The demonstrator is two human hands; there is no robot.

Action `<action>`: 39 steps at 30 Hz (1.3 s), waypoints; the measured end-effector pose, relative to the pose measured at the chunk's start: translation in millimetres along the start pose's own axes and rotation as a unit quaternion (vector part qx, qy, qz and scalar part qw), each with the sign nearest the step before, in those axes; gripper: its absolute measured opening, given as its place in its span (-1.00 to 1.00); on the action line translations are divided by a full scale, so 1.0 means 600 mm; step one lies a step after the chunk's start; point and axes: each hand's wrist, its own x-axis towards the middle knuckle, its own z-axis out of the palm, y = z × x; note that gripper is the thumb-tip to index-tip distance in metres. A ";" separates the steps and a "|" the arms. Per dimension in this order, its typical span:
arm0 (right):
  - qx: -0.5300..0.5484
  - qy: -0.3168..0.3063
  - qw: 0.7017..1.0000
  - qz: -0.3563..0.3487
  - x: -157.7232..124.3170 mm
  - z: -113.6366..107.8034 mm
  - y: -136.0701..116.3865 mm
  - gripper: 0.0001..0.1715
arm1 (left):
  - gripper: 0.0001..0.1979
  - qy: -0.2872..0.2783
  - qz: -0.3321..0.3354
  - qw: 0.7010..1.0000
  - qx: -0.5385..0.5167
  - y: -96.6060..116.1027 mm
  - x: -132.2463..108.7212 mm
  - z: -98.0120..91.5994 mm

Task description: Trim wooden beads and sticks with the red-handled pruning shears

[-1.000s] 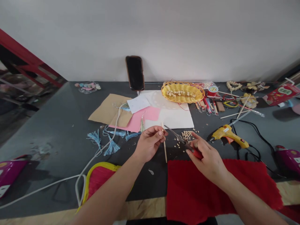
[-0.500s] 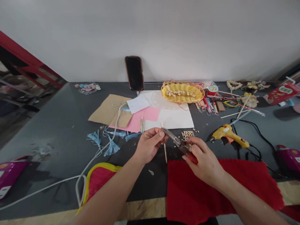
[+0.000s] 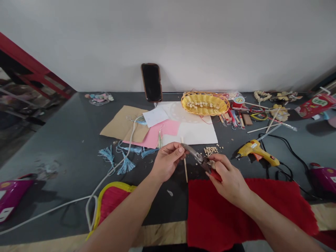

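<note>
My left hand (image 3: 169,160) has its thumb and fingers pinched on a thin wooden stick (image 3: 186,171), which shows above and below the fingertips. In my right hand (image 3: 228,176) is a pair of pliers (image 3: 195,154) with red handles, its grey jaws reaching to the stick beside my left thumb. The fingers partly hide the jaw tips, so I cannot tell how far they are closed. Just behind the pliers lies a pile of small cream pieces (image 3: 210,151). A red cloth (image 3: 236,213) spreads under my right forearm.
A yellow basket (image 3: 189,106) holds small pale pieces. To the right lies a yellow glue gun (image 3: 258,153) with a black cord. Blue tassels (image 3: 126,164), coloured paper (image 3: 126,122) and a white cable (image 3: 105,177) lie left. A phone (image 3: 152,83) leans on the wall.
Both hands, the pliers and the stick keep nearly the same places. My right fingers have shifted slightly around the handles, and the camera view has moved a little.
</note>
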 end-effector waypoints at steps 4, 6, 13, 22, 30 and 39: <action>-0.002 0.001 1.000 -0.002 0.000 0.000 0.001 -0.86 | -0.80 0.010 0.010 1.000 0.020 -0.003 0.001 -0.002; -0.005 0.002 1.000 -0.001 0.000 0.000 0.001 -0.86 | -0.81 0.016 0.015 0.999 0.028 -0.003 0.001 -0.003; -0.016 0.008 1.000 -0.012 0.002 -0.001 -0.002 -0.81 | -0.83 0.016 0.040 0.996 0.083 -0.006 0.002 -0.008; 0.014 0.001 1.000 -0.009 0.002 -0.001 -0.003 -0.79 | -0.85 0.017 0.067 0.987 0.149 -0.012 0.002 -0.017; 0.035 0.007 0.999 -0.003 0.003 0.000 -0.005 -0.81 | -0.87 0.001 0.080 0.984 0.158 -0.012 0.002 -0.013; 0.004 0.007 1.000 -0.013 0.003 -0.002 -0.004 -0.79 | -0.83 0.023 0.084 0.972 0.220 -0.003 0.000 -0.006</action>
